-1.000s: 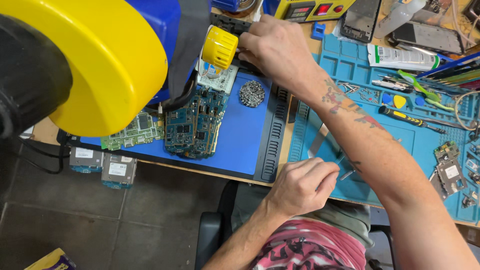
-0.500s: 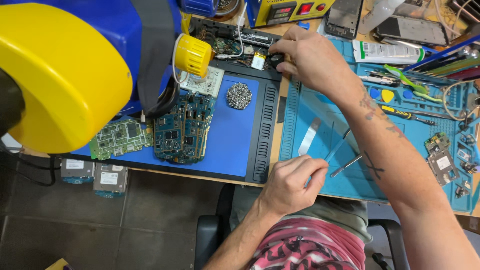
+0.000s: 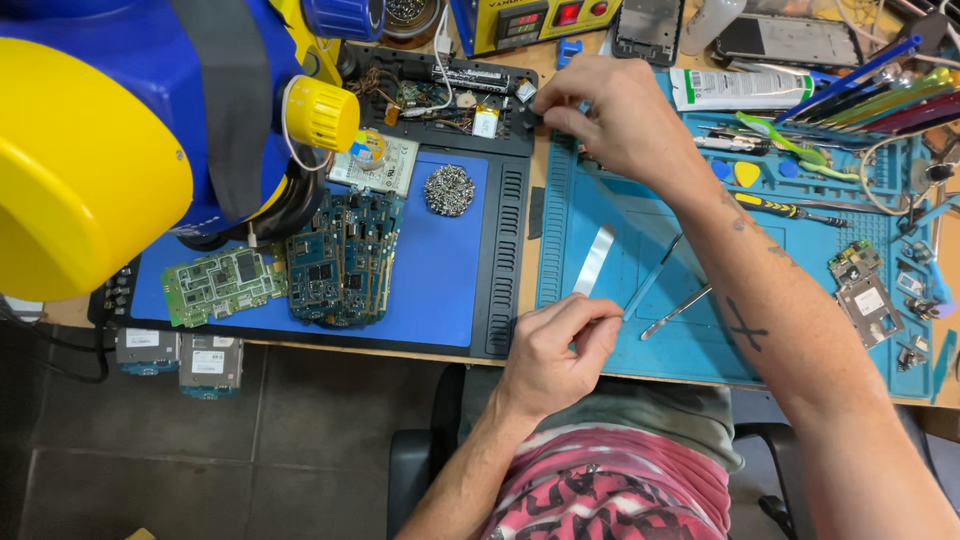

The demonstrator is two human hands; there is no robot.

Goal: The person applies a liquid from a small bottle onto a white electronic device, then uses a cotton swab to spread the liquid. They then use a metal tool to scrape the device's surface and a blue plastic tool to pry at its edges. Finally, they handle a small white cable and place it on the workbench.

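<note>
My right hand (image 3: 610,120) reaches across the bench. Its fingertips pinch the right top corner of a black tray (image 3: 510,140) that holds an opened device with wires and small parts. My left hand (image 3: 555,350) rests at the front edge of the blue work mat (image 3: 640,200), fingers closed, thumb against forefinger. I see nothing held in it. The tip of blue tweezers (image 3: 652,275) lies right by that forefinger. A flat metal strip (image 3: 594,260) and a thin metal pick (image 3: 678,310) lie on the mat just beyond the left hand.
A big blue and yellow instrument body (image 3: 110,150) with a yellow knob (image 3: 322,113) overhangs the left side. Several blue circuit boards (image 3: 345,255), a green board (image 3: 220,282) and a wire-wool ball (image 3: 449,189) lie on a darker blue mat. Tools, picks, a tube and phone parts crowd the right and back.
The view has shifted, so the bench sits lower and further right in frame. My right hand stays at the black tray's corner. My left hand's fingers have loosened from a fist into a pinch.
</note>
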